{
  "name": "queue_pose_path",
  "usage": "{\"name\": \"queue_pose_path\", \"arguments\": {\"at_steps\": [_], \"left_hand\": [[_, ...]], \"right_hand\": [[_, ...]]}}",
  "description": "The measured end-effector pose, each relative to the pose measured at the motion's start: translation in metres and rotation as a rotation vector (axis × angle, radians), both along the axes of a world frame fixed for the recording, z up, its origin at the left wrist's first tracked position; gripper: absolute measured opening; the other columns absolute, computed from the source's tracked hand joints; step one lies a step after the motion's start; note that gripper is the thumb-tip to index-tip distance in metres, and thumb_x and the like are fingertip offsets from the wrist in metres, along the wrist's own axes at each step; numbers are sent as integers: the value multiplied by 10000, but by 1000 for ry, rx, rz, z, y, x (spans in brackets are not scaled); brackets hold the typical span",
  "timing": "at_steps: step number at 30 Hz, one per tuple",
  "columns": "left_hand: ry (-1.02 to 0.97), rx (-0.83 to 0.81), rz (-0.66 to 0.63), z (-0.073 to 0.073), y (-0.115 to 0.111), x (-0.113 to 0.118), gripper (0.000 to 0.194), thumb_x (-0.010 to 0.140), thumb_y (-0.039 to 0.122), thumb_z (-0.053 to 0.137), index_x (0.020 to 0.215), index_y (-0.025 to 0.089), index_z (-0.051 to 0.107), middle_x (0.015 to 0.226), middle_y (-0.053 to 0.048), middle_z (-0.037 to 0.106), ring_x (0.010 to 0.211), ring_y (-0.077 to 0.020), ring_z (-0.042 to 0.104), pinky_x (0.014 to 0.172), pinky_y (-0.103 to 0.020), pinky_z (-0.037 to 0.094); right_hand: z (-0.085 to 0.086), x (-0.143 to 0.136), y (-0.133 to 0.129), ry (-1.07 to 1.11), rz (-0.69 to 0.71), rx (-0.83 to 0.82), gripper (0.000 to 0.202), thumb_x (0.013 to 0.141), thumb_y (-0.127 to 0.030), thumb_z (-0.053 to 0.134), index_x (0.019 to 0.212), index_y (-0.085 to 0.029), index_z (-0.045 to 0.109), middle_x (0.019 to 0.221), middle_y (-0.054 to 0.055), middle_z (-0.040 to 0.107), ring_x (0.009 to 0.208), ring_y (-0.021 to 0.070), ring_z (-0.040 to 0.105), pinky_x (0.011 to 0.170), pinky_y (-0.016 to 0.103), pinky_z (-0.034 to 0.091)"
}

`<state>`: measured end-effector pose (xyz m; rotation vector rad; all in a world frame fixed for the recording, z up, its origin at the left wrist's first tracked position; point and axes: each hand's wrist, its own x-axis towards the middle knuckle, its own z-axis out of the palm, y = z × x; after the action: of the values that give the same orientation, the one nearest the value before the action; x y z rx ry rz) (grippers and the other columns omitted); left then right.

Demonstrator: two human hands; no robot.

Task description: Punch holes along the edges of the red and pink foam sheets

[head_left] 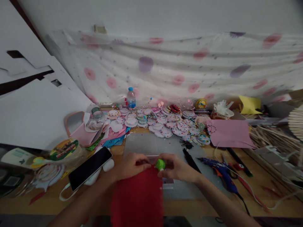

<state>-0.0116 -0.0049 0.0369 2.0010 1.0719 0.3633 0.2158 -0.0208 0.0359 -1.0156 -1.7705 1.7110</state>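
Note:
A red felt-like sheet [140, 198] hangs over the table's front edge toward me, with small pale marks along its right side. My left hand [133, 165] grips its top edge, fingers curled over it. At the sheet's top right corner, my right hand [172, 167] pinches a small bright green plastic piece [160, 164] between thumb and fingers. What kind of piece it is I cannot make out. A clear, pale-edged flat thing [168, 186] lies partly hidden beneath my right hand, on the grey cutting mat [146, 143].
Many dotted white discs [165, 123] are heaped behind the mat. To the right lie a blue glue gun [221, 171], scissors [233, 171] and a pink sheet [230, 133]. A phone [90, 168] lies at left. Behind the pile stands a water bottle [131, 99].

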Motion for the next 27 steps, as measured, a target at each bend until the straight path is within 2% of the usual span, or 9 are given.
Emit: {"name": "queue_pose_path", "arguments": {"at_steps": [3,5,8,11,13,15,19,23,27], "left_hand": [[-98,-132,105,0,-2,-15,308,792,355,606,1041,175,603,714,25,607,646,-124,552,560,-195,387],[-112,-156,173,-2,-9,-28,275,775,339,623,991,171,597,711,26,587,659,-131,552,583,-207,412],[-48,-98,245,-10,-32,-42,143,811,331,574,813,190,599,797,-16,630,791,-180,589,719,-271,462],[-74,62,340,-25,-65,-48,102,851,336,527,881,247,567,1087,-55,630,1091,-234,534,960,-364,395],[-128,72,371,-34,-83,-48,96,874,344,493,897,268,547,1268,-62,556,1208,-245,466,1018,-387,356],[-206,-5,406,-38,-90,-47,115,890,357,457,916,272,529,1306,-64,535,1218,-241,472,1001,-378,389],[-266,-29,488,-30,-57,-47,119,883,354,468,885,245,517,1292,-63,546,1216,-221,472,1027,-372,358],[-280,85,513,-18,-2,-54,159,879,363,466,873,212,515,1216,-87,588,1154,-217,518,1003,-364,366],[-226,203,575,-7,8,-64,173,867,370,470,888,205,515,1092,-71,614,1079,-224,536,940,-332,394]], "right_hand": [[-14,4,-9,79,-197,-8,338,693,-318,714,957,-178,557,762,-25,539,677,114,521,625,226,430],[-23,8,-16,86,-304,24,349,714,-363,699,987,-188,570,836,10,584,751,150,562,687,258,460],[-36,14,-32,52,-483,132,369,748,-429,659,1029,-203,583,1025,76,618,972,231,572,880,344,443],[-51,15,-52,44,-709,89,425,751,-508,625,1056,-216,576,1092,101,622,1057,281,555,936,397,423],[-57,12,-63,96,-727,-53,440,756,-541,603,1056,-220,582,1061,97,645,1017,292,586,901,418,452],[-59,4,-62,193,-660,-134,433,789,-521,582,1094,-215,580,1107,98,641,1053,290,579,931,429,436],[-58,-23,-21,204,-606,38,507,826,-543,519,1184,-184,519,1214,124,589,1136,277,532,955,422,419],[-62,-44,34,30,-571,231,475,866,-541,427,1135,-159,510,1071,107,639,995,229,595,841,349,483],[-75,-24,43,-172,-598,377,347,840,-401,496,1069,-142,520,949,98,603,878,229,579,787,360,481]]}}
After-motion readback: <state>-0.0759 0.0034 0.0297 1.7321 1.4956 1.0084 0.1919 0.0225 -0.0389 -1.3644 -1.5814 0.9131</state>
